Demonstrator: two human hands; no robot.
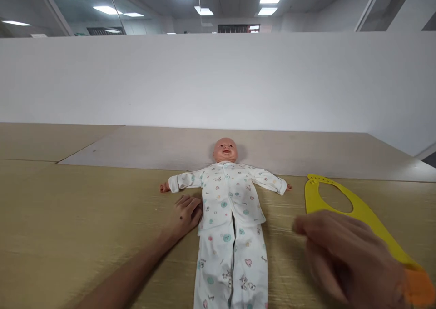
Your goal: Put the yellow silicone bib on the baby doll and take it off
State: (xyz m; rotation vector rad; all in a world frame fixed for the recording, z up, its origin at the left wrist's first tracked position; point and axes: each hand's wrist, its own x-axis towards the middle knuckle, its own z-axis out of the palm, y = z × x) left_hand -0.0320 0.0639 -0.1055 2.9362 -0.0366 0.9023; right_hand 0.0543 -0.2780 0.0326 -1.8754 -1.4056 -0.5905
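Note:
A baby doll [225,150] lies face up in the middle, arms spread, in a white printed top [218,200] and matching trousers [248,263]. My left hand [185,214] rests palm down beside the doll's waist, its thumb side against the top; the fingers are loosely bent and hold nothing visible. To the doll's right, my right hand [350,254] is raised in front of a yellow bib [369,222] with an orange lower end [420,284]. This hand is smeared by motion and covers part of the bib, so its grip cannot be made out.
The doll lies on a wood-toned tabletop [112,200], with a paler panel [153,145] behind it under the head. A white partition [218,82] topped with glass [150,9] rises along the back edge.

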